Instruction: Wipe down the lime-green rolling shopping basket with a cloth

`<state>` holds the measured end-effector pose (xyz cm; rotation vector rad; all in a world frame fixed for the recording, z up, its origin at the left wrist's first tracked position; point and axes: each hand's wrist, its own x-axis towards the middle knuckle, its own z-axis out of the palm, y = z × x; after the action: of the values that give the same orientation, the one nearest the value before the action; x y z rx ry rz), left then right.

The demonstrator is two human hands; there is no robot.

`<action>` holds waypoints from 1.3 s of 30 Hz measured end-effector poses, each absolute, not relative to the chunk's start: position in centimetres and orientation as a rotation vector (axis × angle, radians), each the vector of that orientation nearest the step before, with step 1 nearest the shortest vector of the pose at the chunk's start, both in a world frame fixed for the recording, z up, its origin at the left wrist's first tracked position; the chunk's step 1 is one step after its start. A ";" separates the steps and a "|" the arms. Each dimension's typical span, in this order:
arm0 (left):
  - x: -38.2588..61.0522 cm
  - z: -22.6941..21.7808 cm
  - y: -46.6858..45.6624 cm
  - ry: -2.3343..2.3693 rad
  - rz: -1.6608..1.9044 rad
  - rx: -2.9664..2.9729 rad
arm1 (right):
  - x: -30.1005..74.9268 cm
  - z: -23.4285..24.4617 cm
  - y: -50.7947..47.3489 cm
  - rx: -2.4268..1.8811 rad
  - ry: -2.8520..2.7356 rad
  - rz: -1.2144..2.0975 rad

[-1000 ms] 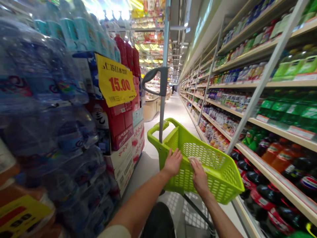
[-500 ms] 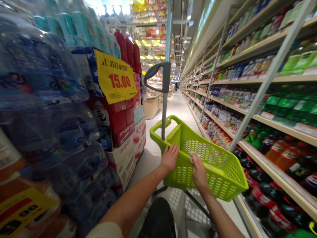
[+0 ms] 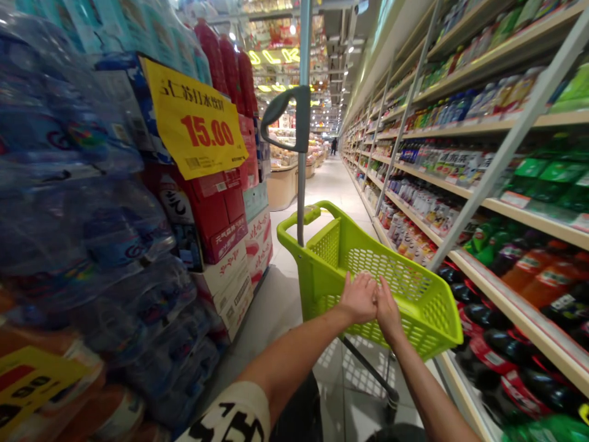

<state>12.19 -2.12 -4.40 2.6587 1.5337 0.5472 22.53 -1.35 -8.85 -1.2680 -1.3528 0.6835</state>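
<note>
**Left hand [image 3: 359,298] and right hand [image 3: 389,310] meet at green basket [image 3: 322,294]**

Right of the yellow price sign [image 3: 196,126], the basket stands in the aisle. Both hands press together, fingers curled, over its near rim. Whether they grip anything cannot be told.

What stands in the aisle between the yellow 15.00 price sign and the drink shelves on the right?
Head view: the green basket with its upright grey handle.

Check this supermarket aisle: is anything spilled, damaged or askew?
Nothing stands out. The green basket trolley stands upright on a clean floor, left hand and right hand meet at its near rim, and shelf bottles sit in rows.
</note>
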 end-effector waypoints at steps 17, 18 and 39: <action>2.5 -2.5 1.8 2.012 0.625 2.922 | 25.9 -10.5 -3.0 -1.811 -1.634 -0.103; 2.9 -2.9 1.9 2.011 0.615 2.934 | 25.7 -10.5 -3.0 -1.812 -1.623 -0.108; 4.3 -5.1 1.3 1.622 0.628 3.267 | 26.5 -11.4 -3.6 -1.696 -1.714 -0.183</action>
<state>4.33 1.34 -5.13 3.2669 1.6218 0.6276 26.48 -3.60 -11.43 -1.6964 -1.7138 -0.1827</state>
